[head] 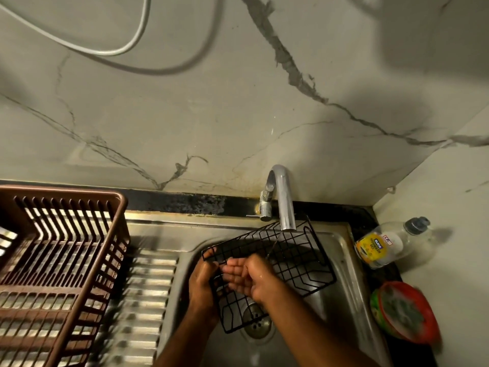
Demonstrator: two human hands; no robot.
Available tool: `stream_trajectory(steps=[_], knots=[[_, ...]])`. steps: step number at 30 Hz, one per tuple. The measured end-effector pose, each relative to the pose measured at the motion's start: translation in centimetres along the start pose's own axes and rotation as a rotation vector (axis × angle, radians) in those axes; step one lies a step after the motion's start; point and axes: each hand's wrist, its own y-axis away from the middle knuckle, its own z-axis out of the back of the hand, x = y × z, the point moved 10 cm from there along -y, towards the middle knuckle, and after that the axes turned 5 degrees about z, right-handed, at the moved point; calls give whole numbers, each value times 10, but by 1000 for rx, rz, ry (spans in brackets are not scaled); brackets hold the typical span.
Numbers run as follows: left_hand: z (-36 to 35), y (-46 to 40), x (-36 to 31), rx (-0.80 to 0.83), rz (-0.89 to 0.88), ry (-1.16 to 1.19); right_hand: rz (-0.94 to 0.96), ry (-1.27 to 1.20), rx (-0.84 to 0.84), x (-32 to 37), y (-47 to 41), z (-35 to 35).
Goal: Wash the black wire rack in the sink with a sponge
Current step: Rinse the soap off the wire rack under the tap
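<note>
1. I'm looking at a home kitchen: a steel sink point(341, 250) with a ribbed drainboard, chrome tap point(284, 197) just beyond the right hand point(254, 279).
2. Brown dish drainer point(60, 255) well left; dish-soap bottle point(389, 242) right; marble-look wall point(185, 102) behind.

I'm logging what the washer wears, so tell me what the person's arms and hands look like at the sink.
Both forearms are bare as far as the picture shows; no sleeves or cuffs in view. The left hand and right hand wear no gloves. I see no rings, watch or bracelet. Water drops glisten on the right hand.
</note>
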Motion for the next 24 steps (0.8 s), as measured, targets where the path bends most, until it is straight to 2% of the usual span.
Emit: stream_trajectory(steps=[2,6,8,10,14,17,21,22,24], knots=[[3,3,1,-12,-3,39,36,-32,-65,11,1,5],[15,8,7,-43,-6,77,245,-475,-357,56,4,71],[12,14,9,-65,-13,64,279,-655,-386,60,-1,84],[8,16,9,-86,-22,63,281,-682,-375,53,-2,77],[1,13,5,-69,-22,73,125,-391,-160,16,-3,22],[1,15,3,-52,-34,58,109,-345,-148,18,2,25],[8,19,7,-75,-37,55,368,-421,-522,62,6,98],[6,21,8,-78,-36,58,459,-271,-646,69,13,109],[-3,25,7,-66,-45,44,632,385,-823,85,30,97]])
